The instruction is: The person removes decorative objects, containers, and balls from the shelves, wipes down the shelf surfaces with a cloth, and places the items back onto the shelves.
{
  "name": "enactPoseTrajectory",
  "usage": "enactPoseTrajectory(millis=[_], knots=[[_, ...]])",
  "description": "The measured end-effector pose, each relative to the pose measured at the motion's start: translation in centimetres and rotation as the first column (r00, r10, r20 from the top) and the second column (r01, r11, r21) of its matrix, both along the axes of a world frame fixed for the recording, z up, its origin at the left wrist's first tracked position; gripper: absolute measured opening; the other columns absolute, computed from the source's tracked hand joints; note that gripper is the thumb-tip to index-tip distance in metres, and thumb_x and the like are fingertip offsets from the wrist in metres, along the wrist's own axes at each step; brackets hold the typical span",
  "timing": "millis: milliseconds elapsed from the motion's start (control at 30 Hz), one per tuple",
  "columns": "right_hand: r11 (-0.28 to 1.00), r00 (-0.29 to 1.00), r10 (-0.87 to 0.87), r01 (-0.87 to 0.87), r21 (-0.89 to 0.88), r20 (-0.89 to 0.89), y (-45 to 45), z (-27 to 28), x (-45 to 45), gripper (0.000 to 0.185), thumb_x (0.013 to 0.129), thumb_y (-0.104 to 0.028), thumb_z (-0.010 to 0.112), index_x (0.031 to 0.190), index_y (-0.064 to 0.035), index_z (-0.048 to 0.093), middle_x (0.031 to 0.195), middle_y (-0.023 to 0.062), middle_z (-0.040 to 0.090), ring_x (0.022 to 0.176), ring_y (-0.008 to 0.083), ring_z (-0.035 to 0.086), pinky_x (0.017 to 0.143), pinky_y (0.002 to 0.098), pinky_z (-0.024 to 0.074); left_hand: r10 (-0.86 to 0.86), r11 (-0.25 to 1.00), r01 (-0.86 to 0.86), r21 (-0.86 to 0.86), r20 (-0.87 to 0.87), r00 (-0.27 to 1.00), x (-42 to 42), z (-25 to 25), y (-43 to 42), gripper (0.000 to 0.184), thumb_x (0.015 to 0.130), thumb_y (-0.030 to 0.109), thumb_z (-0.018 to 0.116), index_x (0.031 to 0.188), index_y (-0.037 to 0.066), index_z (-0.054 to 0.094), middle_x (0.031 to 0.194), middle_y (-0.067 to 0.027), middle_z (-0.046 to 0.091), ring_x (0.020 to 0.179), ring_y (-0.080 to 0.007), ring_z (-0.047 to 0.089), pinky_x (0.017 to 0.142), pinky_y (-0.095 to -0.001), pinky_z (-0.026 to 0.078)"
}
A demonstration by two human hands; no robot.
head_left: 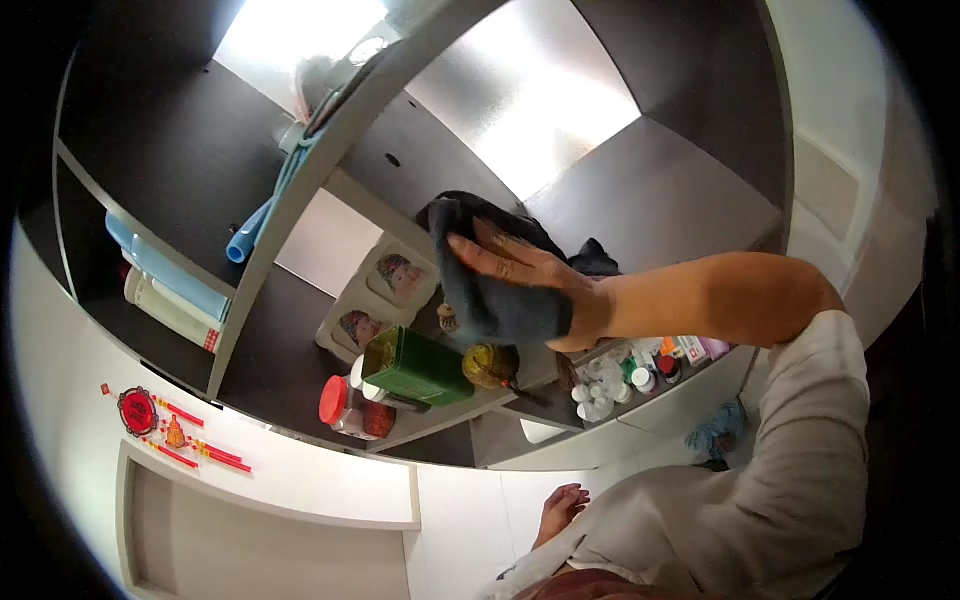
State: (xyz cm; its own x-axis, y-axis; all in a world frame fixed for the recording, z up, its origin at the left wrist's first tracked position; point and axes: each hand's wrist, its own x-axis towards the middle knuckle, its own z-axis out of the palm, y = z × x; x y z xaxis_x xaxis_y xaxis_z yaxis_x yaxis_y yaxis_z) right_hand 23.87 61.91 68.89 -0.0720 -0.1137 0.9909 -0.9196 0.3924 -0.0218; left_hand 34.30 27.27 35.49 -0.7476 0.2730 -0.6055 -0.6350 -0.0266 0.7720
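My right hand (515,268) reaches into a dark-panelled shelf unit and is closed on a dark cloth (480,300), which folds over the fingers and trails behind them. Whether the cloth touches the shelf edge behind it, I cannot tell. Just below the cloth are a round yellow-green jar (490,366) and a green rectangular tin (415,368). A pale frame with two baby pictures (345,300) leans behind the tin. My left hand (562,512) hangs low beside my body, fingers loosely bent and slightly apart, holding nothing.
A red-lidded jar (340,405) stands by the tin. Several small bottles (605,385) and boxes crowd a lower compartment. A blue tube (250,230) hangs over a divider, near light-blue items (170,270). Red ornaments (138,411) hang on the wall; a blue bag (717,428) lies lower right.
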Motion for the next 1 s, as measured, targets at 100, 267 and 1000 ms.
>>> enactPoseTrajectory(millis=[100,267,1000], knots=[[0.999,0.998,-0.037,0.036,0.023,0.056,-0.5,3.2,0.7,0.076,0.084,0.000,0.063,0.151,-0.0076,0.028,0.152,0.0322,0.022,0.139,0.0465,0.029,0.114,0.0454,0.0296,0.018,0.998,-0.017,0.059,-0.003,1.000,-0.3,-1.5,-1.4,0.026,0.093,0.015,0.062,0.114,0.000,0.058,0.101,-0.0129,0.067,0.092,-0.0219,0.064,0.081,-0.0326,0.050],[0.963,0.964,-0.267,0.267,0.021,0.006,-1.9,6.9,0.8,0.074,0.076,0.007,0.066,0.144,-0.0044,0.042,0.149,0.0374,0.023,0.135,0.0509,0.034,0.105,0.0443,0.0425,0.134,0.991,-0.133,-0.009,0.067,0.989,2.3,-1.6,-2.3,0.027,0.093,0.015,0.063,0.113,-0.001,0.058,0.102,-0.0136,0.067,0.093,-0.0226,0.064,0.086,-0.0338,0.051],[0.882,0.411,-0.402,0.415,0.224,0.819,4.7,-3.2,5.3,0.033,0.091,-0.020,0.056,0.111,0.0053,0.062,0.098,0.0185,0.066,0.084,0.0301,0.065,0.070,0.0363,0.0516,0.036,0.999,-0.038,0.034,0.045,0.998,2.9,-2.3,-3.0,0.029,0.091,0.012,0.062,0.116,-0.002,0.056,0.100,-0.0145,0.066,0.091,-0.0233,0.064,0.084,-0.0352,0.052]])
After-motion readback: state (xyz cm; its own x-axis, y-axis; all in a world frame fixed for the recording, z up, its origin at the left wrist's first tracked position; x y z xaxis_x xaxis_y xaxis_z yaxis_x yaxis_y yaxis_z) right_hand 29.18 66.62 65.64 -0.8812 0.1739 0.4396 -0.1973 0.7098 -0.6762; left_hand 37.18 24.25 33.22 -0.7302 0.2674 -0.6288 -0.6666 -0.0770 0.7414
